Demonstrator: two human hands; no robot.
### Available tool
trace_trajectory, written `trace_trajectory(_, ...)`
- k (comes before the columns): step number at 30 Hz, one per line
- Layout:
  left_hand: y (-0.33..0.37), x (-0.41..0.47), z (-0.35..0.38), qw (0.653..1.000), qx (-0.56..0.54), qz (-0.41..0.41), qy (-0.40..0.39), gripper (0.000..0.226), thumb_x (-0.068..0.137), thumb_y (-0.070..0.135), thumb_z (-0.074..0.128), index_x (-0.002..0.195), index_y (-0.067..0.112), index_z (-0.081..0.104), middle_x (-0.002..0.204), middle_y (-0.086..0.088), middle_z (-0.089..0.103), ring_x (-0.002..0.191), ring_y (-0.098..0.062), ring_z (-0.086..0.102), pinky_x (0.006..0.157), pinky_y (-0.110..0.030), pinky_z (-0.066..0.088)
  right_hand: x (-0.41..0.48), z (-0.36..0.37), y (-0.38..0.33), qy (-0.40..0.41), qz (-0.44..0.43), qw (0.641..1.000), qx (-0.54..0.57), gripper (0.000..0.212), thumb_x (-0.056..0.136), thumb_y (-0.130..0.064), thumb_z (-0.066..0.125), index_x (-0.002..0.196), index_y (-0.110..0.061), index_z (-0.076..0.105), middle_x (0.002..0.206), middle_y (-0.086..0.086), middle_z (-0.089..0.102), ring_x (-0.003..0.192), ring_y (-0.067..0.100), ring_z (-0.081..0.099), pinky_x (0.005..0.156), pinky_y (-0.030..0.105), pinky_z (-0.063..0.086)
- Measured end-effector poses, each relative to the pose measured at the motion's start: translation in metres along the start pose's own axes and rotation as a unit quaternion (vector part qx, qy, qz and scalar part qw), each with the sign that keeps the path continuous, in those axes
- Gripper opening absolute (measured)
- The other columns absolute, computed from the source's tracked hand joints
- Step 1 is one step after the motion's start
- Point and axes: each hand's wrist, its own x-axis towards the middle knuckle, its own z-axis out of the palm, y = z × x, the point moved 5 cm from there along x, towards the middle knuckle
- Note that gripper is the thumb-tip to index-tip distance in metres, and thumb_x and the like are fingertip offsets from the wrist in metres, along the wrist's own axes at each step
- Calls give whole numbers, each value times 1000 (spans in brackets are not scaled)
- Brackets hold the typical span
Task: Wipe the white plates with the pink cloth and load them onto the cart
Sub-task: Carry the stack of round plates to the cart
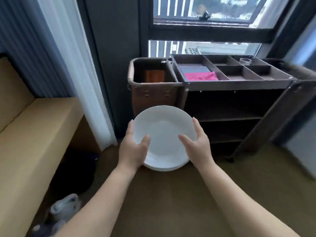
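A small stack of white plates [164, 132] hangs in front of me above the brown floor, held between both hands. My left hand [132, 151] grips the stack's left rim, thumb on top and fingers underneath. My right hand [198, 146] grips the right rim the same way. The dark cart [239, 84] stands just beyond, under the window, with open shelves below its top tray. The pink cloth [201, 76] lies folded in the tray's left compartment, beside a grey cloth.
A brown bag bin [150, 93] hangs on the cart's left end. A tan sofa [34, 130] fills the left side, with a white curtain [71, 65] behind it. A small glass dish [245, 61] sits in a far tray compartment. A patterned slipper [63, 206] lies at bottom left.
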Motion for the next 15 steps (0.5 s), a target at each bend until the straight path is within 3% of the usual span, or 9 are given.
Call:
trace_trajectory(3, 25, -7, 73, 998, 7, 17, -66, 71, 82, 43, 55, 147, 35, 26, 127, 11, 56, 113, -13, 54, 97, -38, 48, -2, -76, 20, 49, 20, 998, -15, 77, 82, -25, 67, 150, -28, 31, 142, -12, 46, 124, 6, 48, 100, 29, 47)
trace_trajectory(8, 62, -16, 170, 987, 13, 49, -152, 70, 74, 50, 50, 141, 39, 34, 114, 14, 62, 105, -14, 58, 91, -42, 50, -5, -171, 50, 116, 55, 991, -38, 77, 73, -37, 63, 145, -28, 38, 127, -12, 58, 115, 5, 56, 91, 26, 50)
trace_trajectory(11, 76, -14, 218, 980, 22, 59, -188, 78, 75, 50, 50, 148, 35, 26, 117, 12, 57, 105, -12, 55, 90, -35, 48, 1, -211, 62, 153, 64, 985, -51, 76, 70, -41, 61, 143, -29, 42, 127, -12, 59, 114, 6, 56, 93, 28, 49)
trace_trajectory(15, 92, -1, 275, 970, 41, 87, -222, 81, 77, 51, 51, 149, 35, 18, 121, 6, 53, 102, -13, 54, 79, -26, 40, 18, -253, 79, 201, 68, 977, -29, 63, 82, -24, 66, 140, -35, 43, 121, -19, 56, 104, -7, 56, 77, 9, 44)
